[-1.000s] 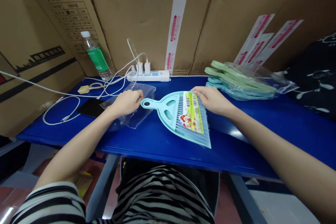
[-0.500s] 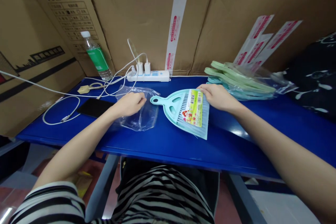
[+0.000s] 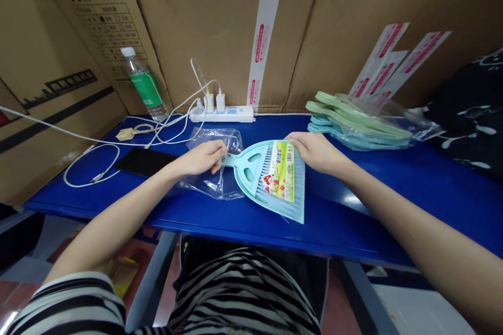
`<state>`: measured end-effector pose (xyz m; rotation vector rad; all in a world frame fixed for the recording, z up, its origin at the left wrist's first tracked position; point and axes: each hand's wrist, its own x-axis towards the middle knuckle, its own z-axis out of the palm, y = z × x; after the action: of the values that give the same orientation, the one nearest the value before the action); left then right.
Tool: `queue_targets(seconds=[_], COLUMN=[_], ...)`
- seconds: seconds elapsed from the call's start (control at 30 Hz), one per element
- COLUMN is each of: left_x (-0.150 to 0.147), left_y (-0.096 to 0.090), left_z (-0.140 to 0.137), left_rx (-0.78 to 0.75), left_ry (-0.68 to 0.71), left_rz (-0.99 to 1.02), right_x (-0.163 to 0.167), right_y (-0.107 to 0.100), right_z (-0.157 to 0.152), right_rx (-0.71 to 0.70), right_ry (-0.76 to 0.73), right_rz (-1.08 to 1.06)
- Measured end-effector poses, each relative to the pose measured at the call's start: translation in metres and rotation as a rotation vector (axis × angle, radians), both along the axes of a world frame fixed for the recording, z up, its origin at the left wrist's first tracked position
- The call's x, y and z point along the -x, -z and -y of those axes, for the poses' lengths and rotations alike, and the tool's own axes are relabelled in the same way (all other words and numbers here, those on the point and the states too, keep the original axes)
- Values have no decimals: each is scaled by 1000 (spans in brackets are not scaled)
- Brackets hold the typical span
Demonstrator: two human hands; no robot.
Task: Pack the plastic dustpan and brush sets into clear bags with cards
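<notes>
A light-blue dustpan [image 3: 244, 168] with a grey-bristled brush [image 3: 301, 180] nested in it lies flat above the blue table, its handle pointing left. A yellow and white printed label [image 3: 281, 171] covers part of the bristles. My left hand [image 3: 206, 158] is closed around the handle end, which its fingers hide. My right hand [image 3: 310, 151] pinches the far right corner of the set, by the label's upper edge. Underneath my left hand, a crumpled clear plastic bag [image 3: 214, 186] is spread on the table.
Green and blue dustpan sets [image 3: 365, 120] in clear wrap are stacked at the back right. A power strip [image 3: 239, 113] with chargers, tangled white cables, a black phone [image 3: 143, 161] and a water bottle [image 3: 147, 89] occupy the left side. Cardboard [image 3: 220, 31] walls the table's back.
My left hand has moved right and closed on the dustpan's handle. The dustpan and my right hand have shifted slightly left and toward me.
</notes>
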<state>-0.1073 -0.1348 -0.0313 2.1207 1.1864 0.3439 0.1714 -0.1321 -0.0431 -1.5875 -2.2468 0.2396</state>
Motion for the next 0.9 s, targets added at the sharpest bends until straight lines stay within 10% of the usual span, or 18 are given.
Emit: queue_targets(seconds=[0.6, 0.9], left_x=[-6, 2], left_y=[-3, -20], left_z=[2, 7], left_rx=[163, -509], left_ry=[-72, -439], left_rz=[106, -773], right_x=[12, -2], right_y=[2, 5], right_z=[8, -3], right_rx=[-6, -59], right_ry=[-36, 6], right_rz=[-90, -53])
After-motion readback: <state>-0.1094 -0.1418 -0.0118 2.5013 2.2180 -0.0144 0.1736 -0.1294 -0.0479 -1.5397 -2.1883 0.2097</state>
